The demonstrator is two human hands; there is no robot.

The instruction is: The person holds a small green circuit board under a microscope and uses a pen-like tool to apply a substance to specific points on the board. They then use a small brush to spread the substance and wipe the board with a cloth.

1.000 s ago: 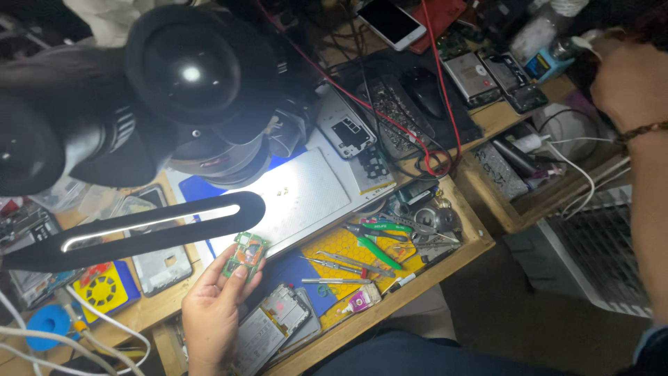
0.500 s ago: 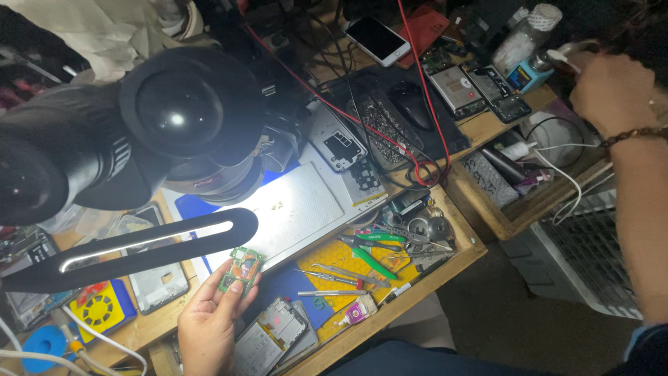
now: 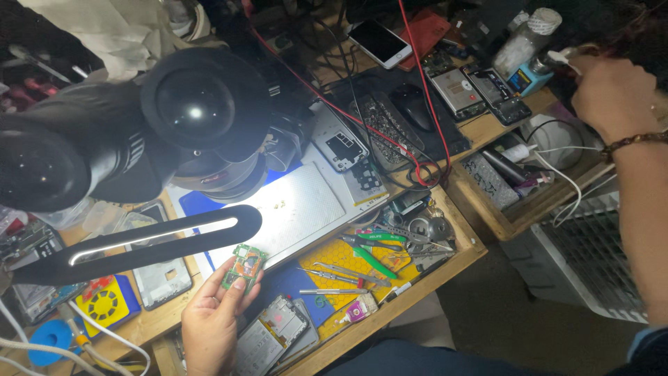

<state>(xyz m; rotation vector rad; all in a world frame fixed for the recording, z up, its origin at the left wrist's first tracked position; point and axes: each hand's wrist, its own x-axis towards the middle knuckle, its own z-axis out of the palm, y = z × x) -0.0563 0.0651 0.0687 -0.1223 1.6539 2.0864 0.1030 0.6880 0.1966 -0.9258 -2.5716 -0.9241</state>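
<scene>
My left hand (image 3: 216, 324) holds a small green circuit board (image 3: 245, 264) at the bench's front edge, just below the lit white work mat (image 3: 292, 212). My right hand (image 3: 609, 90) is raised at the far right, fingers closed around a thin white tool or nozzle (image 3: 560, 57) next to a blue-based bottle (image 3: 529, 73). A beaded bracelet sits on that wrist. A black stereo microscope (image 3: 139, 132) hangs over the mat on the left.
A black lamp bar (image 3: 146, 244) crosses in front. The open drawer (image 3: 390, 278) holds tweezers, green-handled cutters and phone parts. Phones, boards, a black mouse (image 3: 414, 104), red and black cables lie behind. A side drawer (image 3: 518, 184) and white grille stand right.
The view has shifted, so the bench sits lower and more to the right. My left hand still holds the board in the same place. My right hand has stayed near the bottle.
</scene>
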